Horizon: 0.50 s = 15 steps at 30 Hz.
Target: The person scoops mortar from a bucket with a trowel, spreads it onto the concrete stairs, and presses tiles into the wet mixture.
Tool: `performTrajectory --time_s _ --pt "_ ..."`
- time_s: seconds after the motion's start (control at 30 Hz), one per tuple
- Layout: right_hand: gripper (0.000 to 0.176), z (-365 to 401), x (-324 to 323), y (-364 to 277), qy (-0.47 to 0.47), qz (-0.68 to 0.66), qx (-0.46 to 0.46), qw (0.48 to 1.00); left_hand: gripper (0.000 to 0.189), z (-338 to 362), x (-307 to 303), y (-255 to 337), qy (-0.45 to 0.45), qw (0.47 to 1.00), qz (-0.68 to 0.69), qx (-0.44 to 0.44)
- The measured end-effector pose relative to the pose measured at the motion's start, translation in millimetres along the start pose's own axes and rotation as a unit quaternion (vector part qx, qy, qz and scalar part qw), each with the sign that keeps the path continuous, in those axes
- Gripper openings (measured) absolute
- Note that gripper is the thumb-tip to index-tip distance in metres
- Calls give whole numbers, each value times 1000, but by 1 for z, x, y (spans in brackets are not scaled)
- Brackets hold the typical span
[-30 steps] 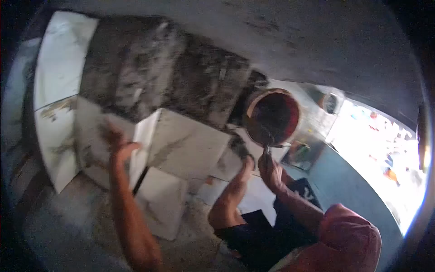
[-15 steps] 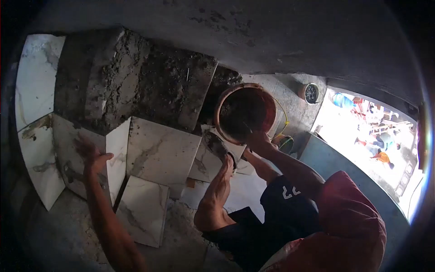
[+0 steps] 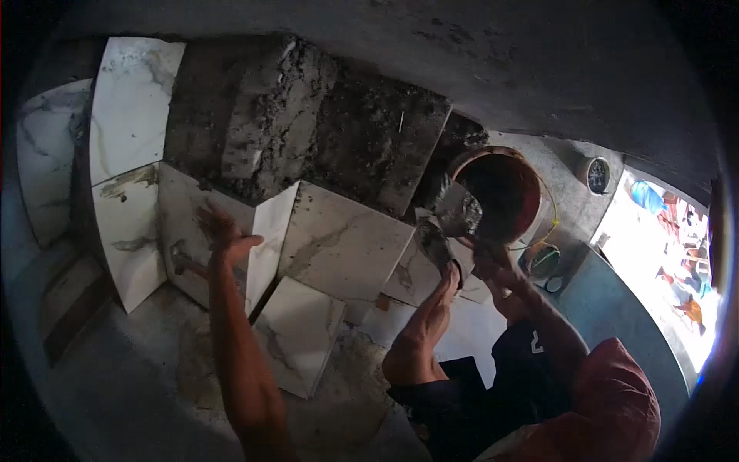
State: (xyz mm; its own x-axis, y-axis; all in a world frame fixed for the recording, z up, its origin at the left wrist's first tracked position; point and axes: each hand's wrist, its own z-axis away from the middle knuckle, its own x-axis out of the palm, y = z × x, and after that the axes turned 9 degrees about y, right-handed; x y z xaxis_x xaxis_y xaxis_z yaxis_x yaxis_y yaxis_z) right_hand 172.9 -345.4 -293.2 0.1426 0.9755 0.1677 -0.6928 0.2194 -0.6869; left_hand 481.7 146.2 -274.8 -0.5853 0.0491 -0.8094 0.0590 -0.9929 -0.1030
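Observation:
My left hand lies against a white marbled wall tile, fingers spread and thumb out to the right. A piece sticking out of the wall, perhaps a pipe fitting, is just below it. My right hand is closed round the handle of a trowel; its grey blade seems to carry wet mortar. The trowel is at the left rim of a reddish bucket, which is dark inside. My foot rests below the trowel.
Dark rough mortar covers the wall above the tiled row. A loose tile leans at the base. Small pails stand beyond the bucket. A blue-grey panel is at right, with a bright opening behind it.
My right hand has drawn the trowel up from inside the bucket to its left rim. My left hand stays on the tile. The whole view has shifted, moving things rightward.

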Motion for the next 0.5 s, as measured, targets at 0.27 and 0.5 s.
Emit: performTrajectory --time_s 0.27,0.5 --pt "36 -12 162 -81 288 -79 -45 953 121 39 -41 67 6 996 -88 3" --pt "31 -83 319 7 200 77 -99 972 125 54 -54 78 10 999 44 -24"
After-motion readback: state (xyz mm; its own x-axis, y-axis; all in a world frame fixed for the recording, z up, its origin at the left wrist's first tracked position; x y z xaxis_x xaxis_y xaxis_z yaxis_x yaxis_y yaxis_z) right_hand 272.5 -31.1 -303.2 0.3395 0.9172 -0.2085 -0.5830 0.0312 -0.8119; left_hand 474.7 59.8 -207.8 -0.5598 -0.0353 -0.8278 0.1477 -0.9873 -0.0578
